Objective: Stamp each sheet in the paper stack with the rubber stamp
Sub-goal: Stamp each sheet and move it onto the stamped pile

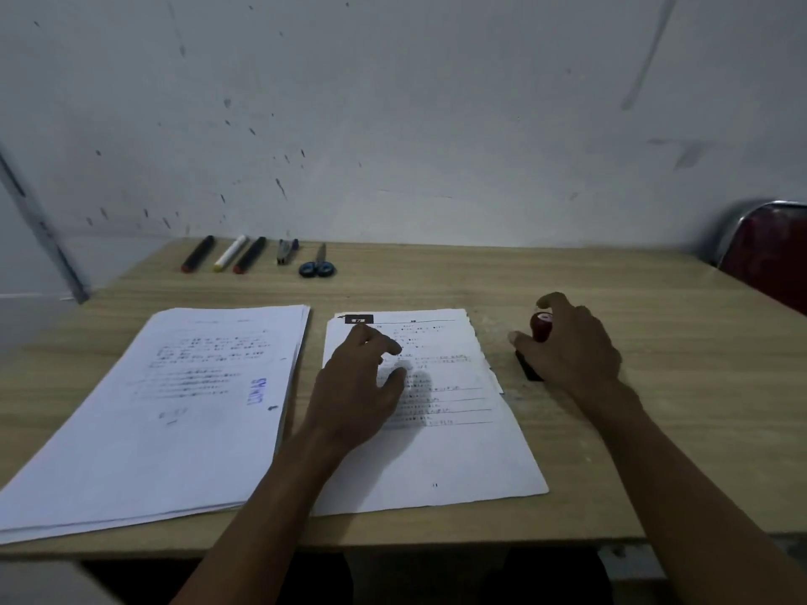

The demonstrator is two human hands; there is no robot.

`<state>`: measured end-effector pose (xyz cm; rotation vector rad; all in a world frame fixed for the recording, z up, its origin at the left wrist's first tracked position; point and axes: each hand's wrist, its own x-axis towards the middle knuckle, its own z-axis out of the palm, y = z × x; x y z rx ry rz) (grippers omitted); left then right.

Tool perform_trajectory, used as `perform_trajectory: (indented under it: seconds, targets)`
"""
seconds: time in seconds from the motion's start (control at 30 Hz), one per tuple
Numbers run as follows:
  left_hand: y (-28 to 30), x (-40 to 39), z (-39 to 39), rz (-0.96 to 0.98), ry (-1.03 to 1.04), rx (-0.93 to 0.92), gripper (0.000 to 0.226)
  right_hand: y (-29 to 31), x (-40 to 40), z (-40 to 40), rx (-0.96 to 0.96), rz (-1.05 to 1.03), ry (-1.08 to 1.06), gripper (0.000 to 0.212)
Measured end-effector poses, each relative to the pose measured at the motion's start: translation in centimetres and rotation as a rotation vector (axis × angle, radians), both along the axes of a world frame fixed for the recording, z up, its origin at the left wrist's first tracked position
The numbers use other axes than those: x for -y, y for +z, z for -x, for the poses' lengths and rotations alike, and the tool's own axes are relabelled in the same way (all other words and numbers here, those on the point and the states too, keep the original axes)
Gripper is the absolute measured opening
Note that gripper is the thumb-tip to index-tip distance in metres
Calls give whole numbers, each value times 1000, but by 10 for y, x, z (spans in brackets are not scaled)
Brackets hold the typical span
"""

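Two piles of printed paper lie on the wooden table. The thick left stack shows a blue stamp mark near its right edge. The thinner right stack has printed lines and no visible stamp mark. My left hand rests on the upper part of the right stack, fingers loosely bent. My right hand grips the rubber stamp by its dark red handle, just right of that stack. The stamp's black base sits low at the table, partly hidden by my hand.
Three markers, a pen and blue-handled scissors lie in a row along the table's far edge by the wall. A red chair with a metal frame stands at the right.
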<state>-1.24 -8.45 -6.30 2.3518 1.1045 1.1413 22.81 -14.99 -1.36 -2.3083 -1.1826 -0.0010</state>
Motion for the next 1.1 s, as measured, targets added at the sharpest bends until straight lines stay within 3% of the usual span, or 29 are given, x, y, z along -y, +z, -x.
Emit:
perform_trajectory:
  seconds: [0.13, 0.27, 0.43, 0.63, 1.0, 1.1]
  targets:
    - [-4, -1, -4, 5, 4, -47, 21, -1, -3, -4, 33, 39, 19, 38]
    - [-8, -3, -5, 43, -7, -117, 25, 1, 1, 0, 63, -14, 55, 34]
    - [-12, 1, -9, 47, 12, -289, 40, 2, 12, 25, -32, -89, 260, 26]
    - [-15, 3, -9, -1, 16, -299, 35, -7, 14, 46, 20, -43, 351, 25]
    - [-18, 1, -8, -6, 22, -291, 24, -12, 0, 57, 198, 113, 264, 33]
    - [-18, 1, -8, -4, 25, -285, 24, -10, -4, 57, 253, 166, 228, 26]
